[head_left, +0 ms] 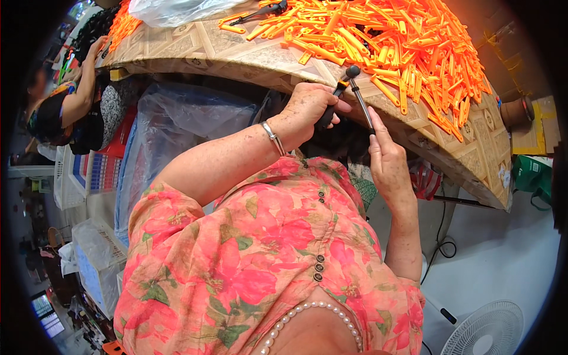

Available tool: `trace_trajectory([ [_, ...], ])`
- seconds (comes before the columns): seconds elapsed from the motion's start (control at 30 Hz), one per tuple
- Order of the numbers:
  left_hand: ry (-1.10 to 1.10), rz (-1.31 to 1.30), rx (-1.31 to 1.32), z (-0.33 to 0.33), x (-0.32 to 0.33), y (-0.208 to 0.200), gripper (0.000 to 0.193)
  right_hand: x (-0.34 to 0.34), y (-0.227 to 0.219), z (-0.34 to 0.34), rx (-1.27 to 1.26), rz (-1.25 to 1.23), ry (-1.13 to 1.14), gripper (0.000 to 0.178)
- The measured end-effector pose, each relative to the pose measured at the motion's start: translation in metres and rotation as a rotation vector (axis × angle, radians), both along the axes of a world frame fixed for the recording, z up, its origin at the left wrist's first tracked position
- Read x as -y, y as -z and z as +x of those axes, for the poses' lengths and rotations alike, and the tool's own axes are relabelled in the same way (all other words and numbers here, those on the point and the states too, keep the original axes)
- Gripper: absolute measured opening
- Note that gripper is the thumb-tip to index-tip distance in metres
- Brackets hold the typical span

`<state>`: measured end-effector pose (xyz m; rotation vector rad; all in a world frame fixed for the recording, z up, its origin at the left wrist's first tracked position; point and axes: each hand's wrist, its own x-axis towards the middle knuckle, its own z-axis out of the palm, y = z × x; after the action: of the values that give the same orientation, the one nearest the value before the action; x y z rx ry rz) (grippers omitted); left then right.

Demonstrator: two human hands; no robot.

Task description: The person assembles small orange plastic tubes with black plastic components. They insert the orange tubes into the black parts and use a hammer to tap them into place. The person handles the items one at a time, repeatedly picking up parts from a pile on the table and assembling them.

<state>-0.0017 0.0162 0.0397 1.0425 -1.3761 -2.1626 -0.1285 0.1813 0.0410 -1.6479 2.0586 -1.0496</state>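
Observed at table (260,56), near edge.
Left hand (313,106) grips dark handle (326,117), fingers curled; right hand (389,151) pinches metal rod (361,102) between fingertips.

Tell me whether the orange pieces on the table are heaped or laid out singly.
Heaped: the orange pieces overlap and cross at many angles on the patterned table.

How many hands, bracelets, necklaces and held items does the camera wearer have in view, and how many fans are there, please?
Hands (left hand, right hand): 2
Held items (black handle, metal rod): 2
Silver bracelet: 1
White bead necklace: 1
White fan: 1
Total: 7
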Motion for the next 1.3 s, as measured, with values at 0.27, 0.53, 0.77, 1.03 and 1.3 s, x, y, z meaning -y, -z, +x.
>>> trace_trajectory([
  [0.27, -0.011, 0.0, -0.009, 0.0, 0.0, 0.002, 0.016, -0.002, -0.015, 0.004, 0.11, 0.031, 0.088, 0.046],
  [0.53, -0.025, 0.006, -0.008, -0.001, -0.002, 0.001, 0.014, -0.003, -0.005, 0.001, 0.068, -0.047, 0.093, 0.048],
  [0.77, -0.027, 0.005, -0.028, -0.001, 0.0, 0.005, 0.012, -0.003, -0.003, -0.002, -0.014, -0.002, 0.022, 0.048],
  [1.03, -0.035, 0.01, -0.042, -0.002, 0.0, 0.008, 0.014, 0.002, -0.007, 0.0, -0.035, 0.066, 0.003, 0.048],
  [1.3, -0.036, -0.006, -0.047, -0.002, -0.002, 0.007, 0.014, 0.003, -0.005, 0.001, -0.062, 0.025, 0.039, 0.047],
])
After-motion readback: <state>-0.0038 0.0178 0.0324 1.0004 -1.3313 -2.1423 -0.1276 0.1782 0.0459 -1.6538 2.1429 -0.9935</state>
